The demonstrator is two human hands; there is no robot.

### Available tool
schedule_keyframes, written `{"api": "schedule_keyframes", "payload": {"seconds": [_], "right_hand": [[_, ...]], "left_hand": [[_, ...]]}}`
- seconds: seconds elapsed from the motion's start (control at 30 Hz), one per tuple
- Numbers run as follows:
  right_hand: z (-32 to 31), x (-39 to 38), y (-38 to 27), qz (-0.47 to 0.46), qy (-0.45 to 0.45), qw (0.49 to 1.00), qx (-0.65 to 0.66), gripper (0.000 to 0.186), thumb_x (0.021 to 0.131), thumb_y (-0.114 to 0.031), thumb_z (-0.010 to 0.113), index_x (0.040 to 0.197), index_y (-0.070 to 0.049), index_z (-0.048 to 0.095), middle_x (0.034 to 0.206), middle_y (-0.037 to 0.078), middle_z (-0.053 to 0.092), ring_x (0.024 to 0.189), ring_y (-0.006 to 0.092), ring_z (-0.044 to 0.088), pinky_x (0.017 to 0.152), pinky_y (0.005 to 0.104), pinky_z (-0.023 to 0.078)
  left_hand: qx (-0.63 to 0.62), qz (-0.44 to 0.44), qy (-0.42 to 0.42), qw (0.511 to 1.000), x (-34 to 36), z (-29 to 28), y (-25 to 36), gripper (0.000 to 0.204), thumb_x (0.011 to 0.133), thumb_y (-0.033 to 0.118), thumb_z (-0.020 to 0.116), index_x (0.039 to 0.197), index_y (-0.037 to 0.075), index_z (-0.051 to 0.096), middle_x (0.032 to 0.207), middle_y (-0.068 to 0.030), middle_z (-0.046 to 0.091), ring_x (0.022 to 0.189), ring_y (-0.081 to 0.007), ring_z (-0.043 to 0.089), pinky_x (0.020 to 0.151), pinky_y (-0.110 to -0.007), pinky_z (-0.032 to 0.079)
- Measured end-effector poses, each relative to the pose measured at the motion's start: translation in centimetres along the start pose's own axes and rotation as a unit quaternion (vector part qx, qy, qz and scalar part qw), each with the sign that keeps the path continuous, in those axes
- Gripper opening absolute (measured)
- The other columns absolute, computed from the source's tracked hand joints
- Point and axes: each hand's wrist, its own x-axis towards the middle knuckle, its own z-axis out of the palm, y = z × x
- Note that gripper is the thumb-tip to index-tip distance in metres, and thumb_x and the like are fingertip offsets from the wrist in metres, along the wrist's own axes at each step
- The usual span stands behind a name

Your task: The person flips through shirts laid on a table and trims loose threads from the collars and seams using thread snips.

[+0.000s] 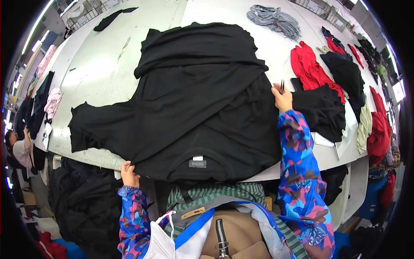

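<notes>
A black long-sleeved sweater (202, 95) lies spread on the white table, its neckline with a dark label toward me and its far part folded in layers. At the near left, my left hand (130, 174) has its thumb and fingers closed on the sweater's edge. My right hand (283, 99) is at the sweater's right side, its fingers closed round small dark thread snips (282, 85) whose two narrow tips point away from me. One sleeve (101, 127) reaches out to the left. More black fabric (321, 110) lies right of my right hand; whether it joins the sweater is hidden.
Red garments (312, 67) and dark ones are heaped on the right of the table (103, 77). A grey bundle (274, 20) lies at the far right, a black strip (114, 19) at the far left. Black clothes (86, 203) fill a bin below left. Another person (22, 151) stands far left.
</notes>
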Motion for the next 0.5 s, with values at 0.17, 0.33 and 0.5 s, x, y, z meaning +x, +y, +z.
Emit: {"api": "schedule_keyframes", "payload": {"seconds": [0.17, 0.33, 0.5], "right_hand": [[3.2, 8.0, 2.1, -0.122, 0.005, 0.96, -0.25, 0.047, 0.071, -0.019, 0.065, 0.114, -0.003, 0.054, 0.109, 0.017, 0.058, 0.105, 0.0286, 0.054, 0.09, 0.0344, 0.041], [4.2, 13.9, 5.8, -0.186, 0.004, 0.962, -0.202, 0.04, 0.071, -0.024, 0.066, 0.107, -0.007, 0.058, 0.101, 0.017, 0.06, 0.096, 0.0284, 0.058, 0.083, 0.0344, 0.045], [4.9, 11.6, 1.1, -0.216, -0.08, 0.927, -0.297, 0.015, 0.076, -0.017, 0.062, 0.078, -0.002, 0.061, 0.069, 0.009, 0.063, 0.063, 0.0203, 0.06, 0.06, 0.0318, 0.046]], "left_hand": [[-0.028, 0.014, 0.0, 1.0, -1.3, -0.2, 0.2, 0.024, 0.079, 0.001, 0.051, 0.098, 0.015, 0.047, 0.082, -0.0018, 0.06, 0.059, -0.013, 0.058, 0.041, -0.023, 0.04], [0.185, 0.129, 0.091, 0.97, -1.2, -0.2, -0.1, 0.031, 0.075, 0.0, 0.056, 0.104, 0.007, 0.047, 0.101, -0.0088, 0.054, 0.083, -0.014, 0.053, 0.059, -0.024, 0.043], [0.357, 0.402, 0.125, 0.834, -6.1, 7.9, 6.1, 0.019, 0.076, 0.001, 0.057, 0.095, 0.003, 0.055, 0.087, -0.0057, 0.057, 0.082, -0.0162, 0.056, 0.072, -0.027, 0.043]]}}
